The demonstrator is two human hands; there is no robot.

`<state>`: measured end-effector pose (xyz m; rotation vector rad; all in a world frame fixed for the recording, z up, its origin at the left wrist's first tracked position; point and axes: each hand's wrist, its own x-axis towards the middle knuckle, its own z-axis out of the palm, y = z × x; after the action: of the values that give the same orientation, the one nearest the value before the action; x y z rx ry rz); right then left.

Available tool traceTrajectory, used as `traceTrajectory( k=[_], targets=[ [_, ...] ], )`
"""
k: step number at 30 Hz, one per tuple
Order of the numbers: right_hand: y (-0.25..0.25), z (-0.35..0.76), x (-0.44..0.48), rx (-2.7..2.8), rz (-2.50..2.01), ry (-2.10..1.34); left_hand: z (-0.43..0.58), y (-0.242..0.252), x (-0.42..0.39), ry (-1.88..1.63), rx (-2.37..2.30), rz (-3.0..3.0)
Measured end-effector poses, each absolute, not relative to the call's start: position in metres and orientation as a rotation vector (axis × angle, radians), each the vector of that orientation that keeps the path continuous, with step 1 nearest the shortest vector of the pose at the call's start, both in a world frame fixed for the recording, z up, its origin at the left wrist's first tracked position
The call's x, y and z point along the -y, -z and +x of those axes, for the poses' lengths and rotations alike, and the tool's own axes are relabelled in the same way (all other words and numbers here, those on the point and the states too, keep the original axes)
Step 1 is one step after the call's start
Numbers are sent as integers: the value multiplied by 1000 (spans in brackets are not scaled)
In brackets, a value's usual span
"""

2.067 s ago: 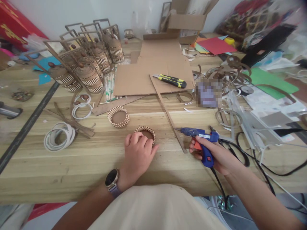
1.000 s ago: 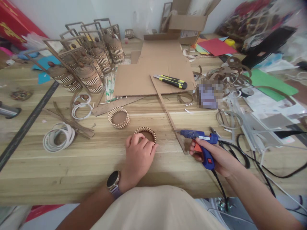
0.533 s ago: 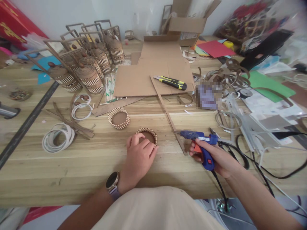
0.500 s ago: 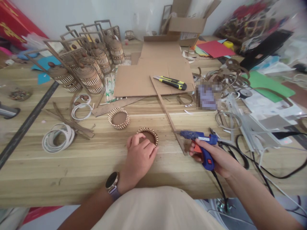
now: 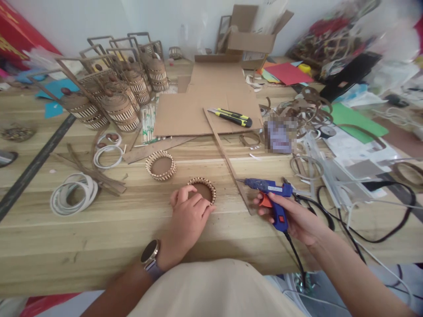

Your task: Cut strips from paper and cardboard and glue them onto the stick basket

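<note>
My left hand (image 5: 190, 213), with a watch on the wrist, has its fingers curled over the near left rim of a small round basket (image 5: 209, 190) with a brown base. In my right hand (image 5: 291, 213) is a blue glue gun (image 5: 269, 188) with an orange trigger, its nozzle pointing left. A long thin brown strip (image 5: 224, 154) lies on the table, its near end close to the nozzle. Behind my left hand stands a second round basket (image 5: 161, 166) of pale slats.
Several lidded baskets with handles (image 5: 119, 110) stand at the back left. A yellow-black cutter (image 5: 231, 117) rests on cardboard (image 5: 205, 88). White tape rolls (image 5: 74, 194) lie left. Coiled strips (image 5: 306, 108), papers and black cables (image 5: 363, 237) crowd the right.
The whole view has shifted slightly, so most things appear a little further left. Both hands keep nearly the same pose, my left on the basket and my right on the glue gun.
</note>
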<state>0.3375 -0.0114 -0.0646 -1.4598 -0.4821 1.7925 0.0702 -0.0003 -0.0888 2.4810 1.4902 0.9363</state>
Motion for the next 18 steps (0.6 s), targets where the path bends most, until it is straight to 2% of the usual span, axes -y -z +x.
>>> traceTrajectory(
  k=[18],
  targets=[
    [61, 336, -1, 251, -1439, -1725, 70, 95, 0, -1005, -1496, 2463]
  ],
)
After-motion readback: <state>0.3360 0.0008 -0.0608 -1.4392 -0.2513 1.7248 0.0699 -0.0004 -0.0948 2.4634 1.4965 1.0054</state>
